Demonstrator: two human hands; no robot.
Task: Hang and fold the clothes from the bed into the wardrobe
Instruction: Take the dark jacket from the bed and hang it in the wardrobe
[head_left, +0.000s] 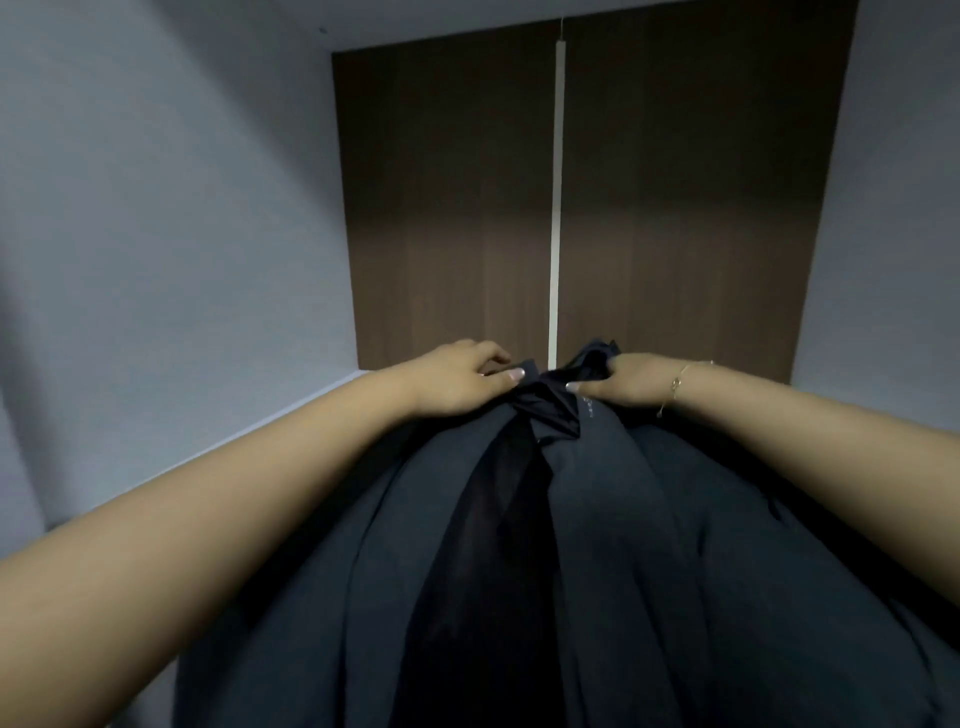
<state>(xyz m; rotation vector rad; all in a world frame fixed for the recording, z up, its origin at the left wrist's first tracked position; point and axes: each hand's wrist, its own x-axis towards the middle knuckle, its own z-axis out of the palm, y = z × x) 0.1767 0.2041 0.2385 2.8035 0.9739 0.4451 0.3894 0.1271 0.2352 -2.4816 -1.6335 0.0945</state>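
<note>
From the head camera I look down along both bare forearms into a wardrobe compartment with pale grey side walls and a dark brown wood back panel. A thin white vertical strip runs down the middle of that panel.

My left hand sits at the top of a dark navy garment. Its fingers are curled over the bunched upper edge of the cloth, and the thumb, with a pale nail, lies across the fabric toward the centre. I read this as a grip on the collar area, fingers closed around the fold.

My right hand mirrors it just beside the left one. The thumb presses along the front of the gathered fabric and the fingers wrap over the back, where a tuft of cloth sticks up above the knuckles. A thin gold bracelet hangs at that wrist.

The two thumbs nearly meet at the middle, with a puckered knot of shiny dark lining between them.

The garment hangs down from both hands and fills the lower centre of the view. Its front falls open, showing a black inner lining. I cannot tell whether a hanger is inside it, or what the garment hangs from apart from my hands.
</note>
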